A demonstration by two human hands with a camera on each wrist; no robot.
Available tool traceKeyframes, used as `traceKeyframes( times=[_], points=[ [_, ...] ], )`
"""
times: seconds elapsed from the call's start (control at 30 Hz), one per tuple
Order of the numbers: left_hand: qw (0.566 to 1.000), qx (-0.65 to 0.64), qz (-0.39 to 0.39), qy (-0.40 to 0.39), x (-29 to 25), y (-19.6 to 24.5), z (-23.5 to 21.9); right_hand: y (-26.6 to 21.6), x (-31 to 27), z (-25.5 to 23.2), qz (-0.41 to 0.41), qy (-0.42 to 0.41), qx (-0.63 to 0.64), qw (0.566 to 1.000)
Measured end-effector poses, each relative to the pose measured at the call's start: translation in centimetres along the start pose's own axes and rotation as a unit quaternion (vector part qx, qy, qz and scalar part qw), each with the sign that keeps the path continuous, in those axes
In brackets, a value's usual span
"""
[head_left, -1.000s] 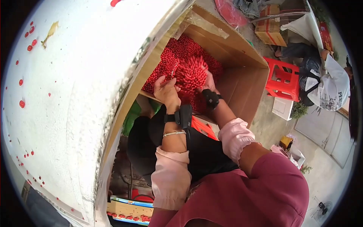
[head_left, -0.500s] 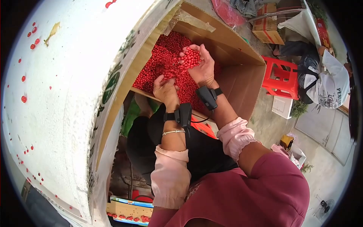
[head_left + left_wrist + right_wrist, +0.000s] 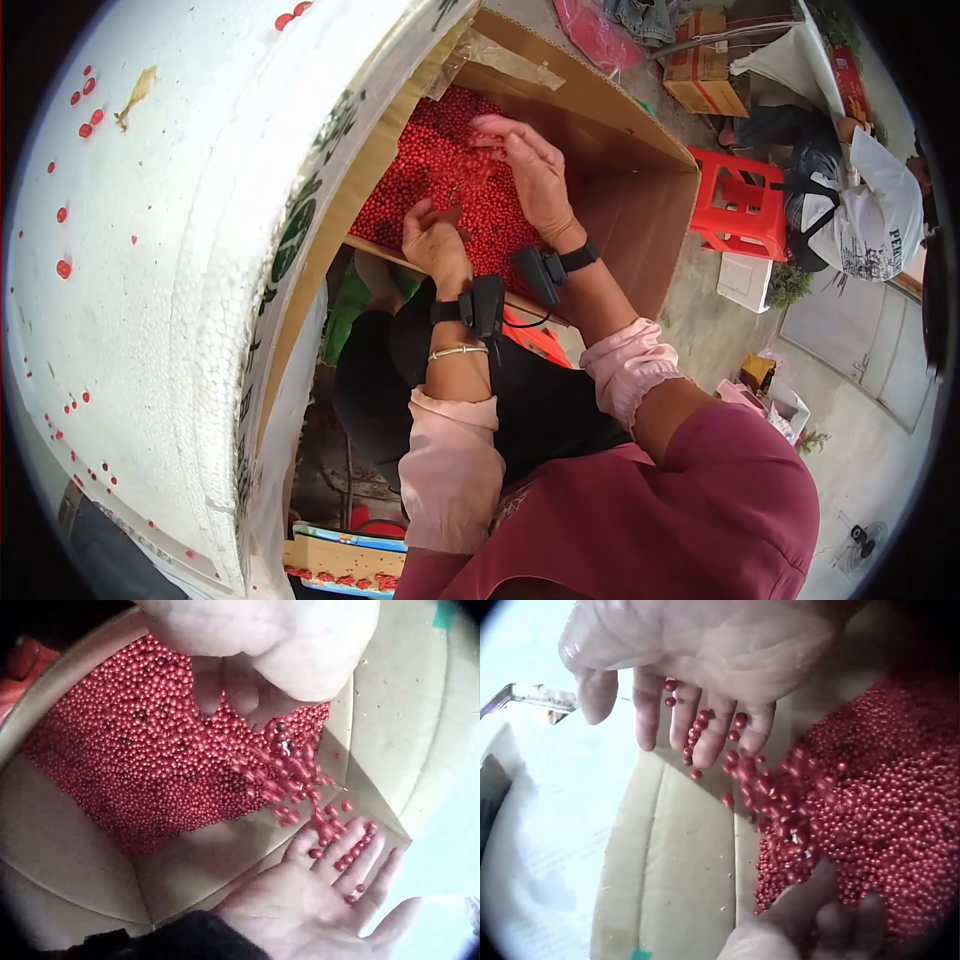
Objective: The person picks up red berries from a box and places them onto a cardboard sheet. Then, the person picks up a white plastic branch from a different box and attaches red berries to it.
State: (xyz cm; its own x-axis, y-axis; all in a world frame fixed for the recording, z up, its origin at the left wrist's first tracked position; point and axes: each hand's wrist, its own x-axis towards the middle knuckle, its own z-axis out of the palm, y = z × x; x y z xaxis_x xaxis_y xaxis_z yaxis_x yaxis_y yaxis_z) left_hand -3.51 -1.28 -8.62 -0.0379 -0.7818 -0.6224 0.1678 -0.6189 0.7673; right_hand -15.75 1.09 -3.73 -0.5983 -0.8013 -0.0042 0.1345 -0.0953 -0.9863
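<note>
Many small, shiny, round red beads (image 3: 415, 170), berry-like in look, fill the bottom of a cardboard box (image 3: 625, 230). Above them my right hand (image 3: 540, 185) is tipped with its fingers straight. A few beads cling between those fingers in the right wrist view, while a stream of falling beads (image 3: 769, 795) drops from the fingertips. Small white bits show in that stream. My left hand (image 3: 435, 245) hovers close over the pile on the near left side, its fingers (image 3: 240, 690) curled in the left wrist view. Whether they pinch anything I cannot tell.
A large white foam surface (image 3: 130, 300) dotted with stray red beads stands along the left, beside the box. Behind the box's right side are a red plastic stool (image 3: 740, 205) and a seated person (image 3: 865, 210). Another carton (image 3: 705, 65) sits farther back.
My right hand cupped a heap of beads and lifted it; now it has turned over and the beads are falling back. My left hand has stayed almost in place.
</note>
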Motion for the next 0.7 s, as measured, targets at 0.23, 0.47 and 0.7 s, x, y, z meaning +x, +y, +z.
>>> traceKeyframes(
  times=[0.23, 0.47, 0.7],
  points=[
    [0.998, -0.056, -0.011, -0.035, -0.3, 0.7, 0.0, 13.9, -5.7, -9.5, 0.236, 0.278, -0.418, 0.832],
    [0.995, -0.075, -0.042, -0.047, 0.1, 0.6, 0.0, 20.8, -10.8, -10.8, 0.439, 0.237, 0.069, 0.864],
    [0.992, -0.041, -0.004, -0.122, -0.7, 1.7, 0.3, 7.8, -1.9, -7.3, 0.246, 0.036, 0.489, 0.836]
  ],
)
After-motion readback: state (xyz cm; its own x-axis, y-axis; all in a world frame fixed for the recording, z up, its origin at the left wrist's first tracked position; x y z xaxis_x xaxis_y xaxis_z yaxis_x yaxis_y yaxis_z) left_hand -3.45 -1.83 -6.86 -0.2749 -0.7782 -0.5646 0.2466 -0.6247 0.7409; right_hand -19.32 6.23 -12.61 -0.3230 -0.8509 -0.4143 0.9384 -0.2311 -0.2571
